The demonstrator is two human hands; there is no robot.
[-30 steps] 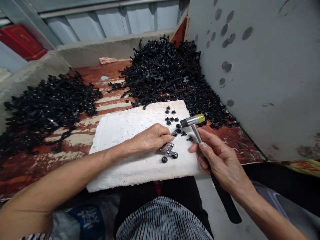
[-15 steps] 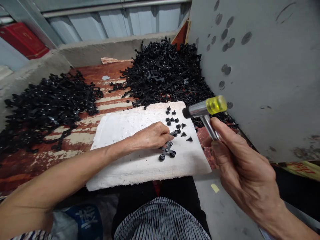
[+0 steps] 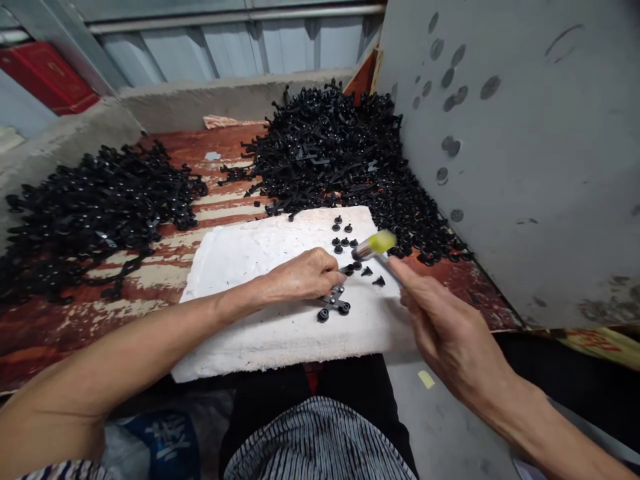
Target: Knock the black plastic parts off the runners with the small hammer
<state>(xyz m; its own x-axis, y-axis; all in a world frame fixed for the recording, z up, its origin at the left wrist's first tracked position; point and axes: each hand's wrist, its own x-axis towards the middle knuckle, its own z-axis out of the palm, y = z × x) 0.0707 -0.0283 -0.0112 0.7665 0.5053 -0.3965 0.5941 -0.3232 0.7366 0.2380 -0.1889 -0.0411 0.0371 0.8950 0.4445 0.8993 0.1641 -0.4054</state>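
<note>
My left hand (image 3: 316, 273) presses down on the white cloth, its fingers closed on a black crossed linkage (image 3: 334, 299) with round ends. Part of that linkage is hidden under the fingers. My right hand (image 3: 443, 310) grips a mallet (image 3: 369, 247) with a metal head, a black face and a yellow end. The mallet's black face is low over the linkage's far end, and motion blurs it; whether it touches cannot be made out. Around it on the cloth stand several small black round pegs (image 3: 345, 242), and a few lie on their sides.
The white cloth (image 3: 240, 340) lies on a worn red-brown board (image 3: 210, 143). One pile of black linkages (image 3: 100, 213) is at left; a larger pile of black parts (image 3: 325, 147) is at the back. A grey panel (image 3: 525, 167) stands at right.
My right hand has swung the mallet down and to the left, from above the cloth's right edge to the linkage's end. My left hand stays in place on the linkage.
</note>
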